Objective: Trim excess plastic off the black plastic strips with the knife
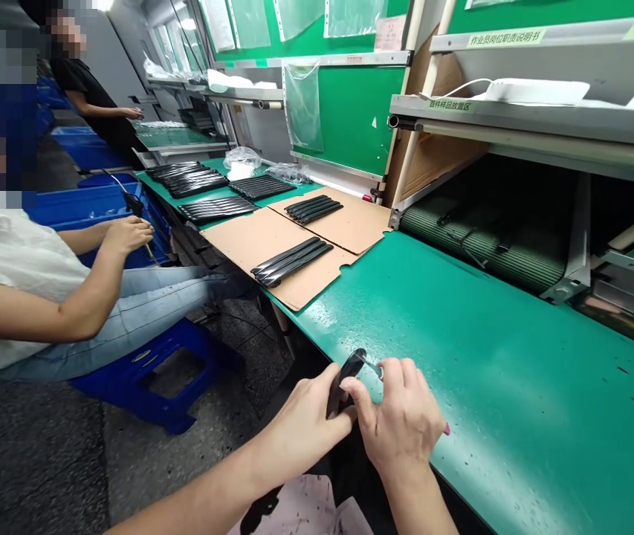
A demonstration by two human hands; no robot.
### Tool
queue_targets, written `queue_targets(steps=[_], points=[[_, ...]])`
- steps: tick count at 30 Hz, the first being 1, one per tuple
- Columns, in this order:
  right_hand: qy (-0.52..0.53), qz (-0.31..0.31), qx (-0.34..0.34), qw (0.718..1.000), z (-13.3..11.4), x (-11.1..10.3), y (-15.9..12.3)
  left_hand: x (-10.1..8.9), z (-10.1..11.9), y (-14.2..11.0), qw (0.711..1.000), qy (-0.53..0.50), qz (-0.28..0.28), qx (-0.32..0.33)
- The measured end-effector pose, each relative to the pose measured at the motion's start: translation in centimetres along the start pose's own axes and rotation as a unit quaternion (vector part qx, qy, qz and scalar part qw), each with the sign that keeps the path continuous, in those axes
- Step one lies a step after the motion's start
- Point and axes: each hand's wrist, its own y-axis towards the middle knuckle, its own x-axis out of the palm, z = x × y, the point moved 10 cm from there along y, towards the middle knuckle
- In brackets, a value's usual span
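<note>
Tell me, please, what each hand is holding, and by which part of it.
The left hand holds a black piece by its lower part. The right hand holds a slim tool by its mostly hidden handle, metal tip showing.

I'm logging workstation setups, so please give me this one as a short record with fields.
Left hand: the hand grips a curved black part
Right hand: the hand holds a slim tool, its metallic front at the part's upper end; contact unclear
Work surface: green tabletop
Laid out: black strips in groups, two of them on cardboard sheets
Right side: ribbed conveyor belt beneath a shelf
Left side: a seated co-worker's hand, blue plastic stool
</note>
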Motion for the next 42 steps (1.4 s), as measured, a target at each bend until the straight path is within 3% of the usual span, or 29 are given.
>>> queue_targets(steps=[4, 7, 9, 12, 13, 14, 16, 18, 20, 21, 23, 25, 27, 28, 31, 35, 42], points=[[-0.009, -0.023, -0.011, 1.0, -0.6, 0.6, -0.3, 0.3, -0.2, 0.0, 1.0, -0.016, -0.007, 0.003], [0.13, -0.038, 0.036, 0.99, -0.1, 0.6, -0.2, 0.2, -0.4, 0.1, 1.0, 0.003, -0.022, 0.0], [0.323, -0.088, 0.115, 0.935, 1.0, 1.6, -0.1, -0.3, 0.4, 0.3, 0.998, 0.042, -0.039, 0.022], [0.57, -0.175, 0.195, 0.779, 1.1, 2.9, 0.0, -1.6, 2.9, 1.1, 0.981, 0.149, -0.052, 0.109], [0.606, -0.189, 0.199, 0.747, 0.9, 2.9, 0.1, -2.3, 3.9, 1.5, 0.969, 0.196, -0.042, 0.145], [0.621, -0.192, 0.195, 0.734, 0.8, 2.6, 0.2, -3.1, 4.8, 2.1, 0.954, 0.239, -0.022, 0.18], [0.611, -0.166, 0.175, 0.754, 0.8, 1.6, 0.4, -5.0, 6.4, 3.3, 0.927, 0.284, 0.057, 0.238], [0.562, -0.109, 0.16, 0.804, 1.0, 0.6, 0.5, -7.9, 7.1, 4.3, 0.921, 0.226, 0.188, 0.256], [0.485, -0.044, 0.141, 0.862, 0.8, -0.5, 0.2, -10.3, 5.5, 4.8, 0.927, 0.05, 0.301, 0.219], [0.447, -0.019, 0.122, 0.886, 0.4, -0.9, 0.0, -10.5, 3.8, 5.3, 0.928, -0.071, 0.321, 0.178], [0.392, 0.007, 0.07, 0.917, -1.0, -1.1, -0.4, -8.1, -0.1, 6.5, 0.904, -0.324, 0.273, 0.055], [0.358, 0.003, 0.017, 0.934, -2.5, -0.6, -1.1, -3.9, -2.4, 6.9, 0.835, -0.514, 0.187, -0.066], [0.332, -0.008, -0.023, 0.943, -3.5, 0.0, -1.8, -1.8, -2.8, 6.6, 0.776, -0.601, 0.157, -0.106], [0.319, -0.016, -0.039, 0.947, -3.8, 0.3, -2.2, -1.8, -2.7, 6.4, 0.767, -0.615, 0.158, -0.095], [0.287, -0.065, -0.07, 0.953, -4.3, 1.0, -2.6, -2.9, -1.5, 6.6, 0.793, -0.592, 0.142, -0.031], [0.213, -0.127, -0.067, 0.966, -3.5, 1.5, -1.6, -3.6, -0.6, 6.7, 0.833, -0.54, 0.121, -0.004], [0.114, -0.144, -0.111, 0.977, -3.3, 1.2, -1.4, -2.9, 0.3, 6.6, 0.849, -0.52, 0.09, -0.006]])
